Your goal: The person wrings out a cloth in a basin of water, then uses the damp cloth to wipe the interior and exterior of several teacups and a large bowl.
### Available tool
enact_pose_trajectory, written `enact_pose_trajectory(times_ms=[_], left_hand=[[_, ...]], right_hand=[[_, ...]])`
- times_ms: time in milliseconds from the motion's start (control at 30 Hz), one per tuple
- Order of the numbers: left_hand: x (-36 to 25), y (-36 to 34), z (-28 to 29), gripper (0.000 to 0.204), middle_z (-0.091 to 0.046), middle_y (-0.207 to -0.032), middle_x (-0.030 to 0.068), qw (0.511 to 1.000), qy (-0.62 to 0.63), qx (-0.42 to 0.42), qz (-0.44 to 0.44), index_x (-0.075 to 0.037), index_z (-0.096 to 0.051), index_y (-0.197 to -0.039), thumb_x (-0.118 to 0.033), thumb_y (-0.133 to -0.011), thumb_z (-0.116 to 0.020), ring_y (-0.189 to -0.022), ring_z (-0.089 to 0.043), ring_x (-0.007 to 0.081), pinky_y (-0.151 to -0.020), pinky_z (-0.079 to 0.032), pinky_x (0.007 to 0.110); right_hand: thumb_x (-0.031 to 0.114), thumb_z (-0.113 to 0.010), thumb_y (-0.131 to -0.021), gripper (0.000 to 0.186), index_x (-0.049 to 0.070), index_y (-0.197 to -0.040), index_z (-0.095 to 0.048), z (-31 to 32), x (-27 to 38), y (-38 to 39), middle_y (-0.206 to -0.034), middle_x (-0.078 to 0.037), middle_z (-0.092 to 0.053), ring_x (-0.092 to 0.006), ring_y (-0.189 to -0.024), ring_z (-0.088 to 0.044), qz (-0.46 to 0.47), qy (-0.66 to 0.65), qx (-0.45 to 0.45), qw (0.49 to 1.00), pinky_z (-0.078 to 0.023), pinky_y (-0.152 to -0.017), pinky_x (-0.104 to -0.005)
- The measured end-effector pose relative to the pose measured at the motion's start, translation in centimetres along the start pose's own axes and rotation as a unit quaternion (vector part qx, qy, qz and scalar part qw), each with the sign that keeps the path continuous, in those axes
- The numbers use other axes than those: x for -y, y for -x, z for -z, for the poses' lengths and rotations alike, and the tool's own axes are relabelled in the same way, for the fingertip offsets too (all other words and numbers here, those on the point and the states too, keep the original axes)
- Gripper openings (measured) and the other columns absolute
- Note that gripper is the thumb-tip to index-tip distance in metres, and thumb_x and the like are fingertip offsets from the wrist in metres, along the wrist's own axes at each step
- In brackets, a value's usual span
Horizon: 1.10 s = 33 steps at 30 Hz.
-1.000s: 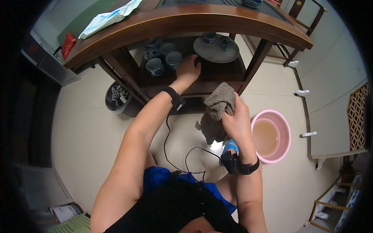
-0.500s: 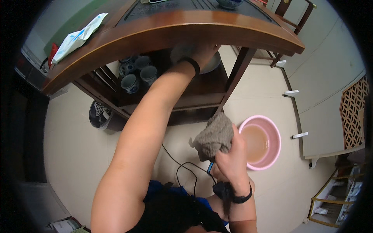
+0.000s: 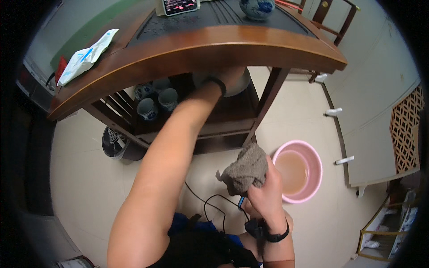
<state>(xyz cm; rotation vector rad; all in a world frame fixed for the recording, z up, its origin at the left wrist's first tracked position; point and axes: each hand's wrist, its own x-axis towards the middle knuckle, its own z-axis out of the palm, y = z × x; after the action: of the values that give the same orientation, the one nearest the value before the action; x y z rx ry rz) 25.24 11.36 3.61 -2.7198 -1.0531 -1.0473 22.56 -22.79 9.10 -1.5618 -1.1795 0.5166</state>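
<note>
My left arm reaches under the front edge of the dark wooden table [image 3: 201,40]. My left hand [image 3: 230,76] is over the lower shelf [image 3: 223,110], beside pale round dishes [image 3: 240,85]; its fingers are hidden behind the edge. Several blue-and-white cups [image 3: 168,99] stand on that shelf, left of my forearm. In front of the table, my right hand [image 3: 266,187] is closed round a bunched grey-brown cloth [image 3: 246,168], held in the air left of the pink basin [image 3: 316,172].
Cloudy water fills part of the basin on the tiled floor. A bin [image 3: 129,149] stands left of the table, and a black cable [image 3: 214,207] lies near my legs. On the tabletop are a white packet [image 3: 87,58], a phone [image 3: 180,6] and a blue-and-white pot [image 3: 257,8].
My view has tilted up a little, so more of the tabletop shows. The table edge now covers more of my left hand. My right hand keeps hold of the cloth.
</note>
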Motion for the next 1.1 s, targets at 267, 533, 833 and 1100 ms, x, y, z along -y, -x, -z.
enact_pose_trajectory(times_ms=[267,533,833,1100], left_hand=[[2.2,4.7,11.6,0.054,-0.057,-0.118,0.0134,0.802,0.497,0.145,0.297,-0.007,-0.053,-0.122,-0.035,-0.079,-0.069,-0.107,-0.057,0.0275,-0.082,-0.051,0.035],[2.0,16.2,17.5,0.056,-0.051,-0.117,0.0189,0.316,0.874,0.132,0.346,-0.002,-0.044,-0.126,-0.044,-0.090,-0.052,-0.099,-0.054,0.0306,-0.066,-0.052,0.028],[-0.3,21.3,23.0,0.064,-0.054,-0.116,0.0162,0.389,0.831,0.057,0.394,-0.005,-0.046,-0.126,-0.054,-0.085,-0.057,-0.101,-0.056,0.0300,-0.071,-0.052,0.031],[-0.1,23.7,24.0,0.055,-0.052,-0.125,0.0079,0.477,0.812,0.027,0.335,-0.011,-0.042,-0.133,-0.044,-0.091,-0.055,-0.114,-0.051,0.0193,-0.098,-0.041,0.034]], right_hand=[[-0.002,-0.057,-0.071,0.033,-0.004,-0.103,-0.051,-1.2,0.1,-1.1,-0.086,-0.025,-0.063,-0.0412,-0.086,-0.062,0.010,-0.029,-0.024,0.999,-0.051,-0.072,-0.0386],[0.005,-0.061,-0.082,0.025,-0.002,-0.105,-0.057,-1.8,-0.2,-2.4,-0.099,-0.010,-0.065,-0.0182,-0.093,-0.060,0.011,-0.123,-0.054,0.991,-0.046,-0.086,-0.0289],[0.009,-0.066,-0.078,0.033,-0.001,-0.109,-0.059,-4.9,1.8,-1.8,-0.106,-0.011,-0.063,-0.0224,-0.100,-0.058,0.136,-0.152,0.015,0.979,-0.043,-0.092,-0.0335],[0.018,-0.070,-0.074,0.070,0.001,-0.134,-0.039,-11.8,3.6,-0.8,-0.135,-0.015,-0.043,-0.0302,-0.123,-0.043,0.287,-0.073,0.025,0.955,-0.037,-0.101,-0.0390]])
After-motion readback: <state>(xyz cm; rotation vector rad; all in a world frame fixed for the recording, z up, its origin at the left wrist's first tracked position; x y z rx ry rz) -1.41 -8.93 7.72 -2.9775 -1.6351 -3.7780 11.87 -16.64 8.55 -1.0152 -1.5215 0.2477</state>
